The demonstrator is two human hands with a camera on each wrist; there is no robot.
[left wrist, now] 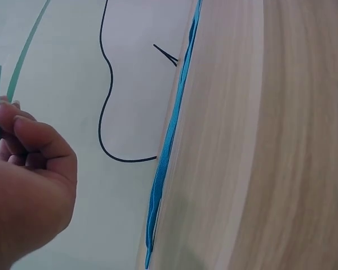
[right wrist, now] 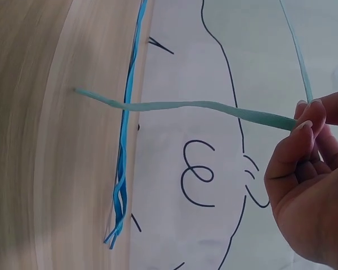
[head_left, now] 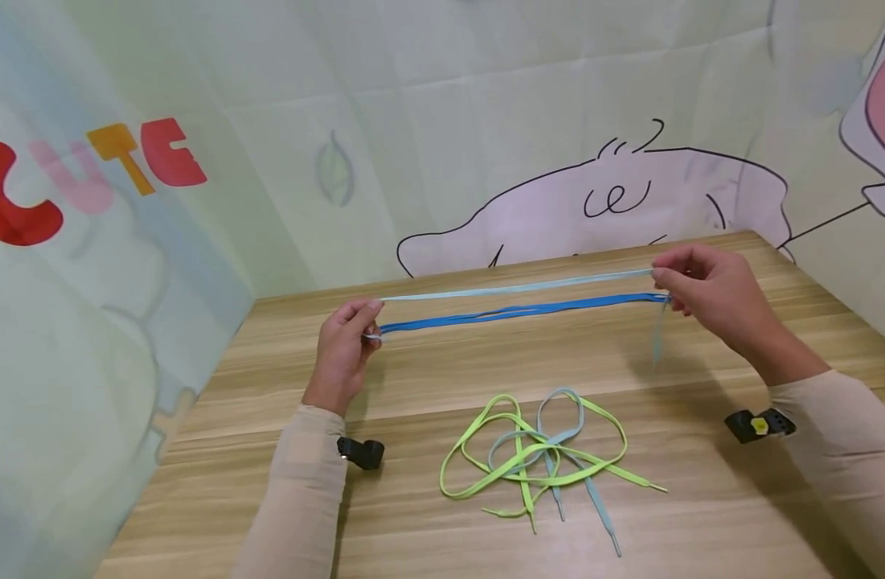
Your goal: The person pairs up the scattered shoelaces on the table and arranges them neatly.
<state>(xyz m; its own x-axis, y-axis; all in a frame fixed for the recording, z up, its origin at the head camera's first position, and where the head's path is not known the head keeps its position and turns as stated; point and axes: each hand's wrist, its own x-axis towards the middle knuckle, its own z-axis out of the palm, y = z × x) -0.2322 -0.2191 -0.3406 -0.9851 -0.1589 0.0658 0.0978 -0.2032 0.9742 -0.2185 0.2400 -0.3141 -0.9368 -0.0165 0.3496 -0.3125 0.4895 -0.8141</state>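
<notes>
My left hand [head_left: 341, 350] and right hand [head_left: 724, 296] pinch a pale teal shoelace [head_left: 518, 287] between thumb and fingers, stretched nearly straight from one to the other. From the right fingertips a loose end of this lace hangs down; the right wrist view shows it crossing in front of the blue lace. A short bit of it also sticks out at the left fingers [left wrist: 22, 121]. Beyond the hands, a bright blue shoelace [head_left: 587, 305] lies gathered lengthwise in several strands along the back of the table, as both wrist views show.
Nearer on the wooden table [head_left: 254, 450], a lime-green shoelace [head_left: 471, 487] and a grey-blue shoelace [head_left: 598, 507] lie looped over each other. A printed cloth [head_left: 283, 145] stands up behind the table's back edge. Small black cameras sit at both wrists.
</notes>
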